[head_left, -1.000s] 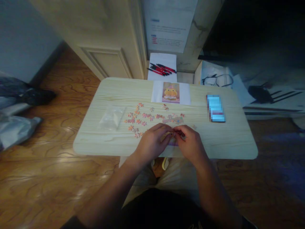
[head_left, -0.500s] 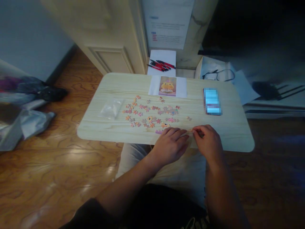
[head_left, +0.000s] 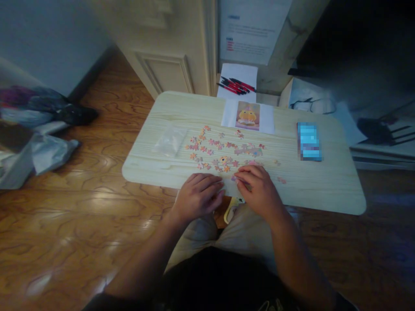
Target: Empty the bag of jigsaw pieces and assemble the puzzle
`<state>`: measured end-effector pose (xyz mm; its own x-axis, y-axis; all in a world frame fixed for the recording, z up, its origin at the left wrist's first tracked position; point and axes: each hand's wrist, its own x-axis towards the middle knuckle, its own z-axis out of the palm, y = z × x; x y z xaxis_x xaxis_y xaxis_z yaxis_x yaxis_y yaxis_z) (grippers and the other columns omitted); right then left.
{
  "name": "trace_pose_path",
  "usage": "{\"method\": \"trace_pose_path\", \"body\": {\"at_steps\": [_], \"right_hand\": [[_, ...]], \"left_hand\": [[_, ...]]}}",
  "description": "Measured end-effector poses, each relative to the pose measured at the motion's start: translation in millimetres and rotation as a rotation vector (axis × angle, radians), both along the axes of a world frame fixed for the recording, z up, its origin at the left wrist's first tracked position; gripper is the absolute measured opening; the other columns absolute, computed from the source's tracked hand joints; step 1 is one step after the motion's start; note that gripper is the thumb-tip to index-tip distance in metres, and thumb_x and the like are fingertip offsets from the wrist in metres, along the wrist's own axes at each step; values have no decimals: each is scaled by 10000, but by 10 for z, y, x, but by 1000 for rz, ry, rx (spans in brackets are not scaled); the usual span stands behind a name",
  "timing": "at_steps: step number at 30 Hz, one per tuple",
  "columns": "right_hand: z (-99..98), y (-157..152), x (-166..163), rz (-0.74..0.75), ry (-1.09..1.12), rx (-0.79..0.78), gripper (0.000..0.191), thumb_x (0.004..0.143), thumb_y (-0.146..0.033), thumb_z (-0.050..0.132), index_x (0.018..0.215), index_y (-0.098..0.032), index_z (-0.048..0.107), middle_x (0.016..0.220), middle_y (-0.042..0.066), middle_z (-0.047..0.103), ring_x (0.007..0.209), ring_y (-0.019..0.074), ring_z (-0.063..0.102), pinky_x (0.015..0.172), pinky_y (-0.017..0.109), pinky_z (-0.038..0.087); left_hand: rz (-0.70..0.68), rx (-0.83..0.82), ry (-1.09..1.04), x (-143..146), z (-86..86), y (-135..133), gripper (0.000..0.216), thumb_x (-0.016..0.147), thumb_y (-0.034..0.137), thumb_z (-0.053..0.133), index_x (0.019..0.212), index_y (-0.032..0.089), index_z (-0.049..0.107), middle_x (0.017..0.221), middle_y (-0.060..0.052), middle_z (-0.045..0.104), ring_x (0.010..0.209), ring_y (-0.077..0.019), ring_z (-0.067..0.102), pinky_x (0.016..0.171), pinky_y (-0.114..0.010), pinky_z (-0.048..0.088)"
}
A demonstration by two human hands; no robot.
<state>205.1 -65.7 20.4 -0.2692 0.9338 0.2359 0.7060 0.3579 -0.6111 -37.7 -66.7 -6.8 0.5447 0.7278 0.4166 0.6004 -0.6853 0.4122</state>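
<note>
My right hand (head_left: 261, 192) is over the near edge of the table, its thumb and forefinger pinched at a purple puzzle piece (head_left: 233, 178). To its left, my left hand (head_left: 201, 196) rests at the table edge, fingers loosely bent and thumb apart, with nothing visible in it. Beyond both hands lie many loose puzzle pieces (head_left: 210, 152), pink, orange and yellow. A joined strip of pieces (head_left: 248, 151) sits among them. Right of my right hand lie a small pinkish clump of pieces (head_left: 281, 180) and a single pale piece (head_left: 276, 162).
A printed picture of a yellow figure (head_left: 247, 115) lies at the table's far edge. A clear plastic bag (head_left: 170, 141) is on the left, a phone (head_left: 309, 141) on the right. Behind the table (head_left: 330, 190), red and black pens (head_left: 236, 86) lie on white paper.
Both hands have moved left and apart from each other. The right hand is now at the purple piece, and a pinkish clump lies where the hands were. The view has shifted slightly.
</note>
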Motion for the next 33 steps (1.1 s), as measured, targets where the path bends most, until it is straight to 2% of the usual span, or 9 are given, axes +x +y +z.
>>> {"method": "trace_pose_path", "body": {"at_steps": [8, 15, 20, 26, 30, 33], "right_hand": [[-1, 30, -253, 18, -83, -14, 263, 949, -164, 629, 1148, -264, 768, 1190, 78, 713, 1168, 290, 592, 1061, 511, 476], [-24, 46, -296, 7, -115, -14, 274, 933, -155, 643, 1158, -255, 762, 1193, 81, 715, 1164, 292, 597, 1063, 521, 479], [-19, 79, -268, -14, -92, 5, 339, 937, -194, 655, 1259, -269, 728, 1299, 96, 685, 1253, 304, 583, 1121, 559, 461], [-22, 140, -159, -29, -93, 25, 532, 933, -240, 660, 1459, -298, 596, 1558, 79, 533, 1491, 345, 419, 1218, 639, 368], [62, 205, -149, -16, -80, 39, 540, 957, -252, 636, 1492, -275, 561, 1585, 83, 506, 1538, 334, 359, 1251, 627, 333], [111, 220, -159, -8, -62, 67, 523, 972, -273, 627, 1491, -258, 561, 1585, 92, 506, 1542, 326, 353, 1257, 613, 327]], "left_hand": [[-37, 1, -22, -150, -44, 86, 223, 919, 274, 668, 1129, 269, 741, 1175, -49, 774, 1072, -242, 714, 914, -422, 552], [-57, 32, -21, -200, -11, 185, 229, 927, 282, 658, 1139, 249, 737, 1203, -42, 772, 1105, -247, 707, 936, -424, 553], [-40, -10, 1, -182, 29, 259, 309, 929, 329, 660, 1225, 265, 718, 1303, -57, 735, 1177, -277, 687, 990, -464, 538], [78, -87, 15, -209, 189, 420, 503, 924, 434, 676, 1393, 261, 622, 1473, -95, 625, 1317, -316, 607, 1099, -504, 482], [120, -93, 25, -196, 346, 588, 583, 932, 487, 661, 1458, 258, 559, 1547, -100, 553, 1399, -321, 541, 1158, -515, 430], [121, -73, 37, -154, 401, 627, 597, 942, 498, 648, 1475, 251, 541, 1560, -102, 539, 1421, -316, 518, 1176, -514, 408]]}}
